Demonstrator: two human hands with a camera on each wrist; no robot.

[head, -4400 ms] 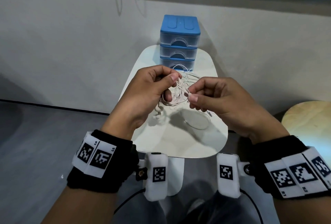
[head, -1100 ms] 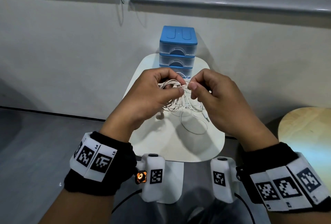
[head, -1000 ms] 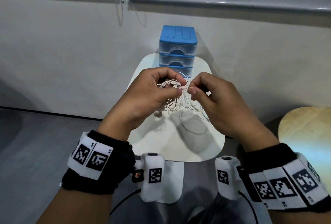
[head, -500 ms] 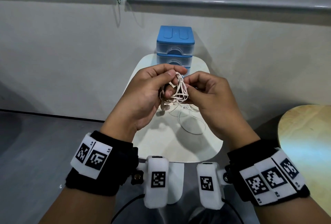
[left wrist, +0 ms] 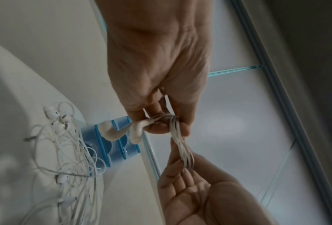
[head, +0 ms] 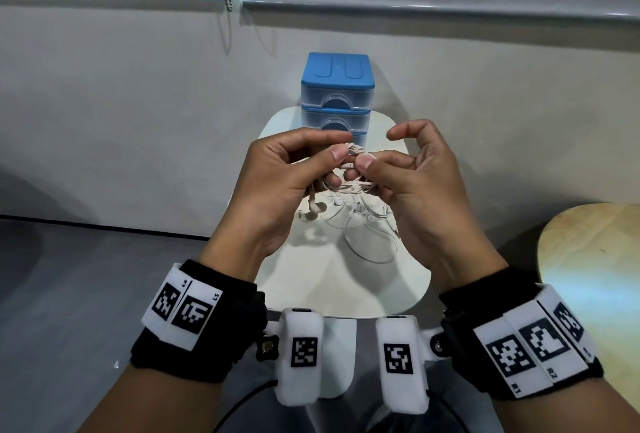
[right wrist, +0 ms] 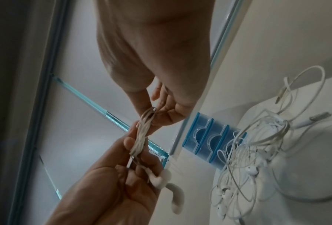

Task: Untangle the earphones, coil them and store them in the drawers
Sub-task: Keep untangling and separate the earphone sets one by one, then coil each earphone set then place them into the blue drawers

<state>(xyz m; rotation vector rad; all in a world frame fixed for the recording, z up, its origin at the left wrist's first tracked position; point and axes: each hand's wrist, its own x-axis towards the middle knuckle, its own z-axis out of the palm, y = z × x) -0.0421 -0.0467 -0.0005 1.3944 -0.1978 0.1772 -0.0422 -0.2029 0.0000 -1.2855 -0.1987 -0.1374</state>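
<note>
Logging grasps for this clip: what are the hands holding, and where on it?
Both hold one coiled earphone set: left hand pinches the bundle near its earbuds, right hand its opposite end.

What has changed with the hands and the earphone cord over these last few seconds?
The loose loops have been gathered into a tight coiled bundle, stretched between the left hand and right hand, which have moved closer together. The right forefinger has lifted off. Unchanged: the other tangled earphones on the white table, and the blue drawers, closed.

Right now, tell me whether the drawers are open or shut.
Shut. In the right wrist view all three fronts of the drawers sit flush; the head view shows the top two flush too.
</note>
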